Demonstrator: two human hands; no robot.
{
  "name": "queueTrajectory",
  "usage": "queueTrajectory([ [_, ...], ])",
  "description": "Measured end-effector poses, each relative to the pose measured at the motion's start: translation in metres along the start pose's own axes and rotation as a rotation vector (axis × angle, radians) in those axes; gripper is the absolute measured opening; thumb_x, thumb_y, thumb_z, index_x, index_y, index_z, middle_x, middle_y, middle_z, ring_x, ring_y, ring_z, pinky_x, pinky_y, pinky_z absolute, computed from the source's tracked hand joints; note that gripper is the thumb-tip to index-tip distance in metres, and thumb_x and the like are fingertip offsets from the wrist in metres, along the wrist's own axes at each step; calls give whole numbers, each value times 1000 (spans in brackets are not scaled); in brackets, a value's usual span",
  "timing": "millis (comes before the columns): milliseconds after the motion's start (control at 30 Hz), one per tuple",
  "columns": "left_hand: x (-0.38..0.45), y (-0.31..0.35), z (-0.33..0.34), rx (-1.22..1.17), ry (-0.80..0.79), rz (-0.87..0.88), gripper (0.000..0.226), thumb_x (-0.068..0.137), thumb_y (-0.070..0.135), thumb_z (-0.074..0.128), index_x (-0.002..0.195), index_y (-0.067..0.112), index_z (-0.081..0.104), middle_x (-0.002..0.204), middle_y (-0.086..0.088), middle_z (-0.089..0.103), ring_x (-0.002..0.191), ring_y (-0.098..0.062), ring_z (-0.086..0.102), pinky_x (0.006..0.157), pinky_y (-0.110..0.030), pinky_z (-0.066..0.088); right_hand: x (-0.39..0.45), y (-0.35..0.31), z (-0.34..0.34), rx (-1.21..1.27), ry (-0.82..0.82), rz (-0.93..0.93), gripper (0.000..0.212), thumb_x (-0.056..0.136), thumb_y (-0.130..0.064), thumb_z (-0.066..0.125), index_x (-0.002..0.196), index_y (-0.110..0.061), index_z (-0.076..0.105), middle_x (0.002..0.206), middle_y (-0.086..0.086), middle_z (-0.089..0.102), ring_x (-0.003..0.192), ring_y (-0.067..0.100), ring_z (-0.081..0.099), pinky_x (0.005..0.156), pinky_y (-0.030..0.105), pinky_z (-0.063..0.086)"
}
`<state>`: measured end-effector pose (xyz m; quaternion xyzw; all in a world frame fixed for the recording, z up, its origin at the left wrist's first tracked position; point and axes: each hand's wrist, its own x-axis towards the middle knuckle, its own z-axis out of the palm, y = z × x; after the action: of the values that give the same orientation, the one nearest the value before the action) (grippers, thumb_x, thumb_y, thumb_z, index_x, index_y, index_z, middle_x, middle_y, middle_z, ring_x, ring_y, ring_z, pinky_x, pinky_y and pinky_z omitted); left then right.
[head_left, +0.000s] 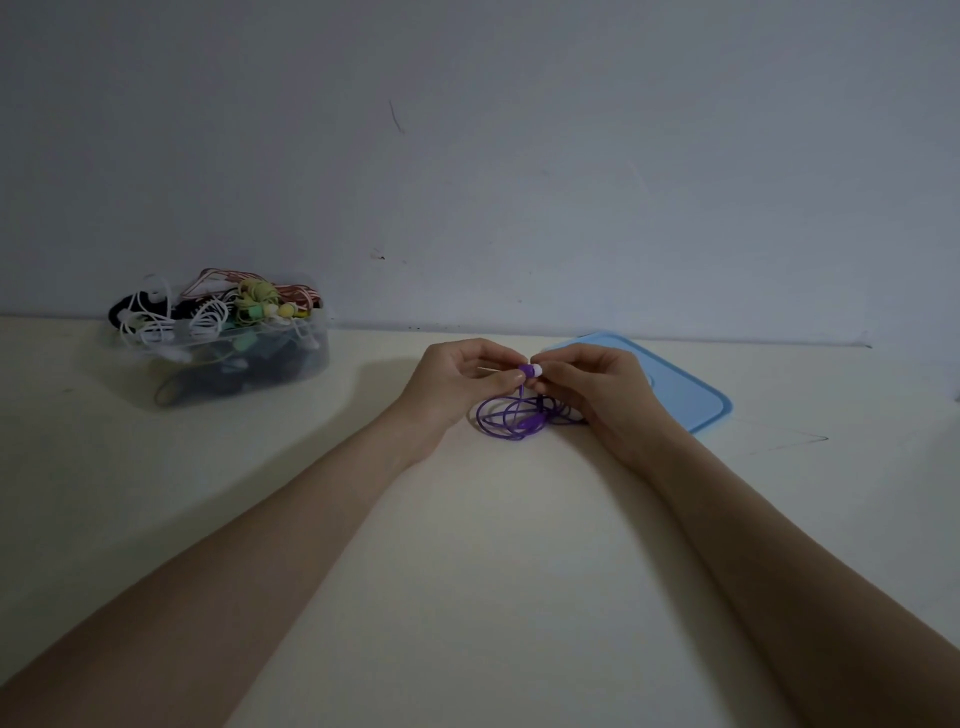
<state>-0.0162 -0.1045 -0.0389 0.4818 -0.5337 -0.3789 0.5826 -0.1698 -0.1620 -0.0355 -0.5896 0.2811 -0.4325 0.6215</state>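
Note:
A pair of purple wired earphones (511, 421) lies in loose loops on the cream table (467, 545), near the far wall. Above the loops both hands meet at a purple earbud with a white tip (531, 370). My left hand (457, 379) pinches the purple end and the cable under it between thumb and fingers. My right hand (597, 384) pinches the white tip from the right side. Part of the cable runs behind my right hand and is hidden there.
A clear plastic box (244, 358) heaped with tangled earphones in white, black, green and red-striped colours stands at the back left by the wall. Its light blue lid (691, 400) lies flat behind my right hand. A grey wall rises just past the table.

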Motion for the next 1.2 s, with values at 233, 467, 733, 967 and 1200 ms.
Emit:
queueTrajectory([
  [233, 1, -1, 1, -11, 46, -31, 11, 82, -2, 65, 85, 8, 67, 80, -6, 70, 70, -7, 66, 70, -13, 50, 1, 1, 0, -14, 0, -6, 8, 85, 6, 58, 83, 2, 65, 69, 7, 69, 64, 13, 64, 67, 17, 53],
  [467, 2, -1, 1, -17, 75, -40, 12, 81, -3, 64, 84, 9, 66, 76, -4, 67, 64, -3, 64, 66, -12, 49, 0, 1, 0, -4, 12, 5, 11, 85, 7, 56, 84, 2, 66, 70, 9, 70, 65, 14, 65, 70, 19, 54],
  [733, 2, -1, 0, -35, 74, -39, 13, 81, -4, 64, 84, 9, 66, 73, -2, 68, 64, -3, 64, 66, -12, 49, -2, -3, 3, 51, 0, 24, 10, 82, 5, 60, 79, -1, 68, 71, 7, 70, 68, 12, 66, 76, 19, 55],
  [967, 2, -2, -3, -50, 25, -32, 16, 81, -4, 63, 85, 11, 68, 70, 5, 71, 68, -4, 66, 68, -12, 49, -3, -4, 0, 55, -26, 56, 11, 81, 4, 60, 78, -2, 69, 74, 7, 71, 70, 11, 67, 73, 17, 55],
  [1200, 1, -2, -3, -49, 0, -42, 15, 82, -2, 63, 86, 12, 68, 72, 5, 72, 69, -3, 66, 68, -12, 49, -3, -5, -2, -24, -44, 57, 5, 80, 3, 63, 81, 0, 68, 67, 3, 68, 60, 7, 61, 66, 15, 52],
])
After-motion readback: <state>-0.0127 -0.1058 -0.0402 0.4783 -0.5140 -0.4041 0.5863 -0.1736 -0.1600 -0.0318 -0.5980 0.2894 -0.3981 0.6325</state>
